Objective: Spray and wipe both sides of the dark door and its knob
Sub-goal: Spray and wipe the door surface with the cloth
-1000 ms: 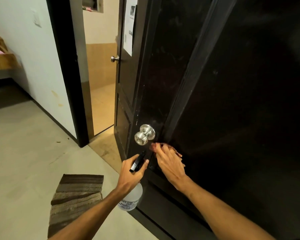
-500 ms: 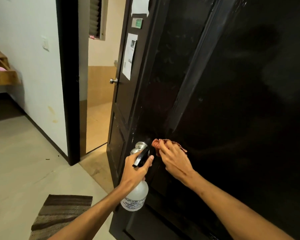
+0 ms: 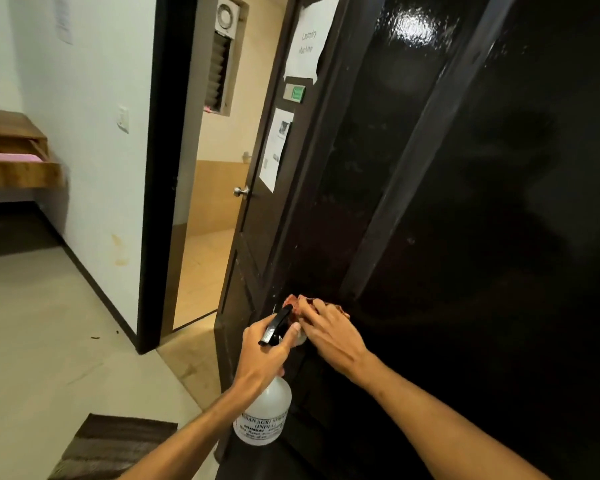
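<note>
Subject: the glossy, near-black panelled wooden door (image 3: pixel 465 202) fills the view from 12 round to 5 o'clock. Its paint is smooth and reflective, with a bright glare patch near 12 o'clock. A raised moulding strip runs diagonally down the face. Pale specks and faint smears show on the left panel and along the door's edge.

The round metal knob (image 3: pixel 302 337) sits low on the door's left stile, just below centre at about 6 o'clock. It is almost wholly covered, and only a pale sliver shows. A reddish crumpled cloth (image 3: pixel 293 301) of soft fabric is bunched over it. The right hand (image 3: pixel 329 334) lies over the cloth with fingers bent, gripping it against the knob.

Just to 7 o'clock of the knob, the left hand (image 3: pixel 267 355) is closed round the neck of a translucent white plastic spray bottle (image 3: pixel 265 417). The thumb rests by its black trigger head, and the nozzle almost touches the cloth. The bottle body is rounded and carries a printed label, only partly legible.

Surroundings:
- At 11 o'clock, a second dark door stands open with a small round silver knob (image 3: pixel 240 191), white paper sheets (image 3: pixel 305 39) and a small green plate (image 3: pixel 294 93) on its face.
- Beyond it is a tan-tiled room with a louvred window (image 3: pixel 219 74).
- At 9 o'clock, a white wall bears a switch plate (image 3: pixel 122 118), and a wooden shelf (image 3: pixel 14 168) juts out beside it.
- At 7 o'clock, a brown striped woven mat (image 3: pixel 118 445) lies on the pale floor (image 3: pixel 32 323).
</note>
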`<state>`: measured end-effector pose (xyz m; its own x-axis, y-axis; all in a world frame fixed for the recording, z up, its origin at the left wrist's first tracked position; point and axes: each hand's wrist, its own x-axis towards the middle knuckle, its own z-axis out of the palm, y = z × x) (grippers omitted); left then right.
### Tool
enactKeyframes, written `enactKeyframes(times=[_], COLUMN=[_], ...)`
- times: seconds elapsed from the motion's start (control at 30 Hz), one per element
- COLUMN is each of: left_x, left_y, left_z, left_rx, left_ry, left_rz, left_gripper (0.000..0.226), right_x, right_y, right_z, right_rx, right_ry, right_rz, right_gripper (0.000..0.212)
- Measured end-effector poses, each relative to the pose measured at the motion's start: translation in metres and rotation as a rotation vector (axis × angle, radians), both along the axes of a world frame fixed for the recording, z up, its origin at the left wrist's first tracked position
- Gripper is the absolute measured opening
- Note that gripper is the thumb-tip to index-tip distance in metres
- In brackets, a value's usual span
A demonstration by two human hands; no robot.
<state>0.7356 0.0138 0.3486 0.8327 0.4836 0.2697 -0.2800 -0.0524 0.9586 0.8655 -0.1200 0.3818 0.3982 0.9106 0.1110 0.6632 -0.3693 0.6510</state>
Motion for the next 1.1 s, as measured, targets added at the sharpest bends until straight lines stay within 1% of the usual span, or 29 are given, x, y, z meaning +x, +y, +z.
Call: enactKeyframes(times=[0.03, 0.1, 0.17, 0.2, 0.23, 0.3, 0.37, 0.43, 0.53, 0.6, 0.63, 0.67, 0.77, 0.8, 0.83, 0.87, 0.93, 1.0, 1.03, 1.1], left_x=[0.000, 0.002, 0.007, 0.011, 0.012, 0.016, 0.018, 0.017, 0.017, 0.017, 0.019, 0.019, 0.018, 0.017, 0.016, 0.014, 0.014, 0.015, 0.016, 0.018], left_y=[0.004, 0.009, 0.016, 0.021, 0.024, 0.030, 0.033, 0.033, 0.032, 0.031, 0.032, 0.033, 0.031, 0.029, 0.028, 0.025, 0.020, 0.013, 0.010, 0.004], left_z=[0.004, 0.010, 0.014, 0.014, 0.022, 0.031, 0.047, 0.061, 0.076, 0.083, 0.087, 0.088, 0.096, 0.098, 0.098, 0.099, 0.100, 0.100, 0.099, 0.096], left_rx=[-0.002, -0.027, -0.066, -0.048, -0.004, 0.060, 0.101, 0.143, 0.167, 0.157, 0.160, 0.159, 0.171, 0.176, 0.181, 0.182, 0.176, 0.164, 0.161, 0.164], left_ry=[0.000, 0.009, 0.073, 0.073, 0.039, -0.006, -0.049, -0.091, -0.116, -0.128, -0.128, -0.128, -0.156, -0.165, -0.171, -0.170, -0.156, -0.147, -0.146, -0.141], left_rz=[0.019, 0.064, 0.081, 0.079, 0.068, 0.044, 0.034, 0.036, 0.029, 0.017, 0.012, 0.011, -0.001, -0.005, -0.008, -0.018, -0.032, -0.044, -0.052, -0.065], left_gripper=[0.011, 0.016, 0.034, 0.041, 0.039, 0.023, 0.016, 0.019, 0.023, 0.023, 0.024, 0.024, 0.019, 0.016, 0.016, 0.017, 0.022, 0.023, 0.022, 0.020], right_x=[0.002, 0.006, 0.007, 0.007, 0.008, 0.007, 0.010, 0.011, 0.009, 0.012, 0.012, 0.012, 0.010, 0.007, 0.006, 0.005, 0.004, 0.004, 0.002, -0.002], right_y=[0.011, 0.033, 0.047, 0.050, 0.050, 0.042, 0.038, 0.041, 0.042, 0.039, 0.037, 0.037, 0.021, 0.011, 0.002, -0.007, -0.020, -0.035, -0.041, -0.046], right_z=[0.016, 0.053, 0.072, 0.072, 0.067, 0.058, 0.076, 0.125, 0.211, 0.229, 0.223, 0.203, 0.125, 0.111, 0.108, 0.116, 0.157, 0.205, 0.219, 0.212], right_rx=[0.024, 0.147, 0.203, 0.169, 0.107, -0.017, -0.019, 0.117, 0.412, 0.488, 0.472, 0.417, 0.136, 0.047, -0.008, -0.001, 0.136, 0.353, 0.428, 0.443], right_ry=[-0.059, -0.138, -0.166, -0.177, -0.184, -0.161, -0.168, -0.220, -0.315, -0.345, -0.343, -0.313, -0.173, -0.141, -0.128, -0.145, -0.210, -0.306, -0.339, -0.361], right_rz=[0.000, -0.004, 0.001, 0.029, 0.059, 0.087, 0.092, 0.059, -0.033, -0.025, -0.013, 0.005, 0.083, 0.066, 0.035, 0.035, 0.039, 0.011, -0.001, 0.016], right_gripper=[0.050, 0.048, 0.044, 0.042, 0.041, 0.044, 0.046, 0.045, 0.056, 0.058, 0.060, 0.060, 0.054, 0.055, 0.055, 0.054, 0.048, 0.031, 0.025, 0.024])
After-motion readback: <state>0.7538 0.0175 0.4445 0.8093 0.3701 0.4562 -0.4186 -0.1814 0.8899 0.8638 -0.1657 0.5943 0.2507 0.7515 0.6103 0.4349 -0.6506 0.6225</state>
